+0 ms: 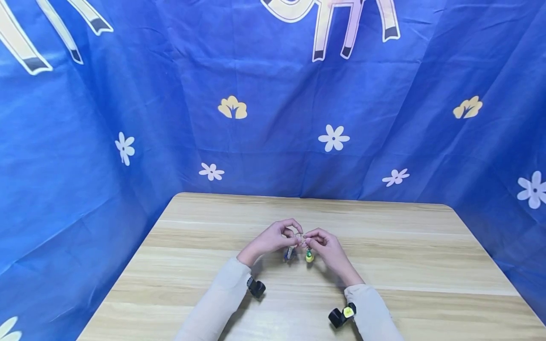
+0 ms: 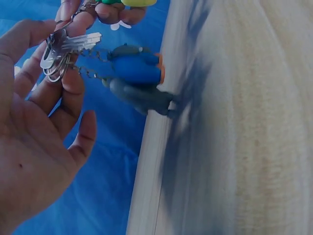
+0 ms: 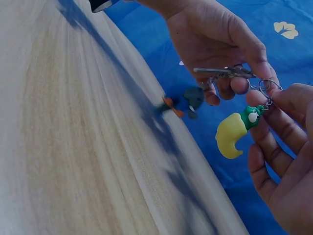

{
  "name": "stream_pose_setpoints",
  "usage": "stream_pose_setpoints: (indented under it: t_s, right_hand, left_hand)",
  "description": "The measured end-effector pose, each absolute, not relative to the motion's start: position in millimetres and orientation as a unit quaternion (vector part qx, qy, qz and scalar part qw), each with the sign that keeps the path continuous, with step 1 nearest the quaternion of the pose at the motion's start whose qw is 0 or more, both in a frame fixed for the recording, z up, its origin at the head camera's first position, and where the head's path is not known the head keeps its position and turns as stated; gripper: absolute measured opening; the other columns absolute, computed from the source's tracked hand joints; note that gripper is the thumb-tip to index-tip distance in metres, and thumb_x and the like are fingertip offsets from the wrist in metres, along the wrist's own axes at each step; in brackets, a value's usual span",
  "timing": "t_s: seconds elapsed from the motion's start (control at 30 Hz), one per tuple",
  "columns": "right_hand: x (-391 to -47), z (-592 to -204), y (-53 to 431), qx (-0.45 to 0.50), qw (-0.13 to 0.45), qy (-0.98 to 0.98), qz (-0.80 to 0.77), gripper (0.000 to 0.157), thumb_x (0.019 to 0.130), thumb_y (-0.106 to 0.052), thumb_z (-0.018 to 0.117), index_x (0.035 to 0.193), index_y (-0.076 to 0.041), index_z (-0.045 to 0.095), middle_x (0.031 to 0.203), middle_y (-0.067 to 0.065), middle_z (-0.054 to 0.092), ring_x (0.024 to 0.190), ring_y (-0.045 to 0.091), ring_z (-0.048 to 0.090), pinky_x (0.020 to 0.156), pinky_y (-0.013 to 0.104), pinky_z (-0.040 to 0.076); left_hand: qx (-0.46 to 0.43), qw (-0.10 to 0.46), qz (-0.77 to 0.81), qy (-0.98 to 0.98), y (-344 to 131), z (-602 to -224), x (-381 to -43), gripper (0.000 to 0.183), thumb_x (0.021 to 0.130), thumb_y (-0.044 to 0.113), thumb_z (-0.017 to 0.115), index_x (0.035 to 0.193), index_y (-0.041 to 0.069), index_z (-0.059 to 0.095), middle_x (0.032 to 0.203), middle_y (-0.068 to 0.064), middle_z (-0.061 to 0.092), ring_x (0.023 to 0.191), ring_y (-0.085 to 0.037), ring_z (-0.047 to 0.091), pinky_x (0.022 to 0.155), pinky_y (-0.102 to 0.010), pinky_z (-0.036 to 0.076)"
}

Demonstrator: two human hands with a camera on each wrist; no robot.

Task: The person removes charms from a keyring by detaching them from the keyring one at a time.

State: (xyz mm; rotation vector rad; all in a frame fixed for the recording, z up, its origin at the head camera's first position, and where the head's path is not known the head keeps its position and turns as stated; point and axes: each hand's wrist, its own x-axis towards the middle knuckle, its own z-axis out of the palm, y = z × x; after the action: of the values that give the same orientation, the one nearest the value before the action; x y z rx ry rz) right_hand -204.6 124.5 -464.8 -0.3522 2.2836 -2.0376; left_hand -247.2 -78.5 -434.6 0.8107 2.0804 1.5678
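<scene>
2 hands, 1 yel/grn charm, 2 blue/gry charms, min. 1 key, 2 cams, 1 tbl

No legible text, no readable labels, brands, numbers or signs, in any view

shiny silver metal key, glossy silver metal ring, smooth matt yellow-and-green curved plastic-looking charm, smooth blue-and-orange plastic-looking charm, faintly glossy pale wood-grain tabletop, creased, lightly sheened blue cloth backdrop, matt off-white cloth sleeves
</scene>
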Motion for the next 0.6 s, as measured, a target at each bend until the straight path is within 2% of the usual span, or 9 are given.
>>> stream_pose_setpoints:
  t_s: [0.07, 0.2, 0.3, 0.47, 0.6]
  right_hand:
    - [-205.3, -464.6, 124.7, -0.108, 0.031, 0.736, -0.668, 0.021, 0.092, -0.008, 0.059, 0.109, 0.005, 0.062, 0.088, 0.005, 0.073, 0.083, 0.007, 0.067, 0.084, 0.022, 0.052]
    - [-204.7, -464.2, 124.8, -0.1, 0.036, 0.73, -0.675, 0.024, 0.093, -0.007, 0.059, 0.111, 0.008, 0.06, 0.089, 0.007, 0.072, 0.082, 0.006, 0.067, 0.081, 0.023, 0.054]
    - [-204.2, -463.8, 125.4, -0.095, 0.04, 0.724, -0.682, 0.025, 0.092, -0.007, 0.059, 0.112, 0.01, 0.058, 0.091, 0.012, 0.072, 0.082, 0.005, 0.067, 0.08, 0.023, 0.055]
    - [-205.3, -464.3, 126.6, -0.09, 0.04, 0.722, -0.685, 0.025, 0.092, -0.006, 0.058, 0.111, 0.01, 0.059, 0.093, 0.017, 0.072, 0.081, 0.006, 0.067, 0.081, 0.022, 0.055]
    - [-205.7, -464.7, 127.1, -0.087, 0.043, 0.723, -0.684, 0.024, 0.092, -0.006, 0.058, 0.111, 0.009, 0.059, 0.089, 0.008, 0.073, 0.081, 0.006, 0.068, 0.08, 0.023, 0.055]
  left_hand:
    - [0.29, 0.217, 0.562, 0.743, -79.1, -434.2, -248.0, 0.023, 0.09, 0.006, 0.06, 0.112, -0.001, 0.056, 0.089, -0.037, 0.064, 0.062, -0.011, 0.057, 0.057, -0.021, 0.042]
    - [0.283, 0.247, 0.561, 0.737, -81.4, -434.4, -248.3, 0.027, 0.09, 0.005, 0.057, 0.116, -0.003, 0.054, 0.092, -0.033, 0.067, 0.072, -0.01, 0.066, 0.071, -0.024, 0.052]
    - [0.283, 0.263, 0.563, 0.731, -82.7, -434.2, -248.5, 0.032, 0.09, 0.003, 0.056, 0.12, -0.005, 0.052, 0.098, -0.033, 0.066, 0.079, -0.011, 0.068, 0.079, -0.023, 0.053]
    - [0.278, 0.272, 0.569, 0.724, -83.1, -433.9, -248.1, 0.033, 0.088, 0.001, 0.056, 0.12, -0.006, 0.051, 0.098, -0.032, 0.066, 0.081, -0.012, 0.067, 0.078, -0.021, 0.053]
    - [0.275, 0.266, 0.573, 0.724, -82.0, -435.0, -247.7, 0.029, 0.088, 0.001, 0.056, 0.116, -0.007, 0.053, 0.094, -0.03, 0.067, 0.076, -0.01, 0.066, 0.074, -0.021, 0.052]
